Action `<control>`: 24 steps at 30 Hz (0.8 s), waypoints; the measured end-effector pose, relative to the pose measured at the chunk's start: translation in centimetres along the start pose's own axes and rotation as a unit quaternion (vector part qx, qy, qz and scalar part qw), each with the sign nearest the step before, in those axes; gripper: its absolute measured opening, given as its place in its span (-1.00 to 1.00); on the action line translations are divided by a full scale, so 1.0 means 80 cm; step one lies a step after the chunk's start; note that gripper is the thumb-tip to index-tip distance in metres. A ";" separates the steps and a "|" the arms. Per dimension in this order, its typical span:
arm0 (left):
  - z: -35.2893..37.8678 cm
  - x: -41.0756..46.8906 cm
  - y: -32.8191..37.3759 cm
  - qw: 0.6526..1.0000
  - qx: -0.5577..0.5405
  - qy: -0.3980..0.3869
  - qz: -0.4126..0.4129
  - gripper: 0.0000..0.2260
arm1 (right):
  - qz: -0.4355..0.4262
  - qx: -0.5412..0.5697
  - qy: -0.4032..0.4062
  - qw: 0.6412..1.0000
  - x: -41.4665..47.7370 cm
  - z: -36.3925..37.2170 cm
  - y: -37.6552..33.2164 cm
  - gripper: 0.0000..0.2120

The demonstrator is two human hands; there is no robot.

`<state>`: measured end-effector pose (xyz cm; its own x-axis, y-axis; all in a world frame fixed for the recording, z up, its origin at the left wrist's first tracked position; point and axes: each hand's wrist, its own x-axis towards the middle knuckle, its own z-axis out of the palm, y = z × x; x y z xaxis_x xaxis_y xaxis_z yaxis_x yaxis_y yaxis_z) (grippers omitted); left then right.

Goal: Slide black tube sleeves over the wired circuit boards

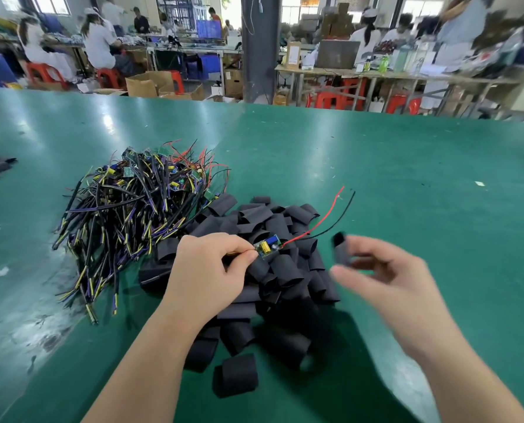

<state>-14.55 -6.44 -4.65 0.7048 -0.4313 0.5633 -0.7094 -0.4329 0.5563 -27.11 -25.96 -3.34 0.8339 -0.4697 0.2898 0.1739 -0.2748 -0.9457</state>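
Head view: two bare hands work over the sleeve pile (273,288) on a green tabletop (407,178)
Landmark: sleeve pile, a loose heap of black tube sleeves
Left hand (207,270): over the pile's left edge; fingers (248,254) clenched in a pinch on the cable end of the circuit board (268,247)
Circuit board: small green board with a yellow capacitor, held just above the top of the pile, free end pointing right
Red wire (318,218) and black wire (337,221): leave the board's free end and run up and right, past the pile's right edge
Right hand (386,279): just right of the pile, blurred; fingers (340,271) appear to grip one held sleeve (341,248), apart from the board
Board heap (138,209): tangled wired boards left of the pile, touching its upper-left edge
Step, judged: sleeve not yet on the board; the two loose wires must enter the sleeve first
Risk, snag: splayed wire ends may miss the sleeve mouth or fold back, because they spread apart
Risk, jam: a flattened sleeve may catch on the capacitor if squeezed shut
Risk, slip: a pinch on the cable end alone may let the board twist under push force
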 end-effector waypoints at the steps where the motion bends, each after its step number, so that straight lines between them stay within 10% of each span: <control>1: -0.001 0.001 -0.001 1.000 -0.010 -0.008 0.005 -0.95 | 0.030 0.110 0.039 0.993 0.006 -0.013 0.003 -0.78; 8: -0.004 -0.003 0.005 0.997 -0.037 -0.065 0.034 -0.95 | 0.128 0.475 0.159 0.856 0.029 -0.046 0.020 -0.83; 24: -0.005 -0.001 0.009 0.992 -0.069 -0.099 0.045 -0.94 | 0.143 0.492 0.069 0.856 0.017 -0.036 0.003 -0.73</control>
<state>-15.07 -6.39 -4.04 0.6161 -0.6157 0.4913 -0.7534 -0.2786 0.5957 -27.43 -29.10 -2.75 0.8581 -0.5129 -0.0232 0.3865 0.6750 -0.6284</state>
